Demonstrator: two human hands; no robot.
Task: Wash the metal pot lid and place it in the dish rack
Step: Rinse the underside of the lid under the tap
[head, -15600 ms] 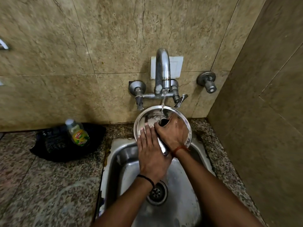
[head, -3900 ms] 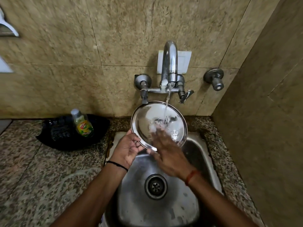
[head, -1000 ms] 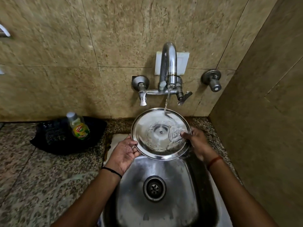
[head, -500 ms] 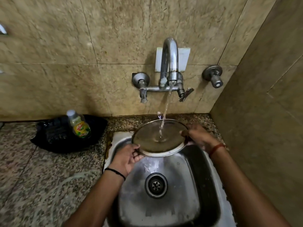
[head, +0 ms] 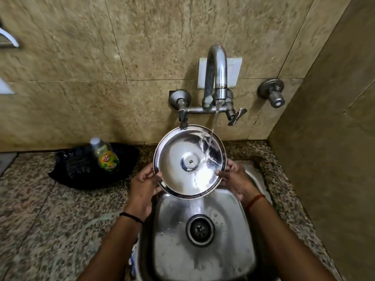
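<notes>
Lid: round shiny metal pot lid (head: 189, 161), held between your two hands above the far end of the sink, tilted so its inner face with the small centre rivet looks up at you.
Left hand: your left hand (head: 143, 182) is curled round the lid's left rim, fingers closed on the edge; a thin black band sits at that wrist.
Right hand: your right hand (head: 235, 179) clasps the lid's right rim the same way, thumb on the face; a red thread circles that wrist.
Water: a thin stream falls from the curved steel wall tap (head: 216, 78) beyond your hands, strikes the lid's upper right part near your right hand and runs off its lower edge.
Sink: stainless steel basin (head: 239, 250) lies below both hands, its round drain (head: 199, 230) just under the lid's near edge.
Surface: speckled granite surface (head: 50, 216) stretches left of your left hand.
Bottle: small clear bottle with a green and yellow label (head: 105, 156) stands on a black mat (head: 67, 173), well left of your left hand.
</notes>
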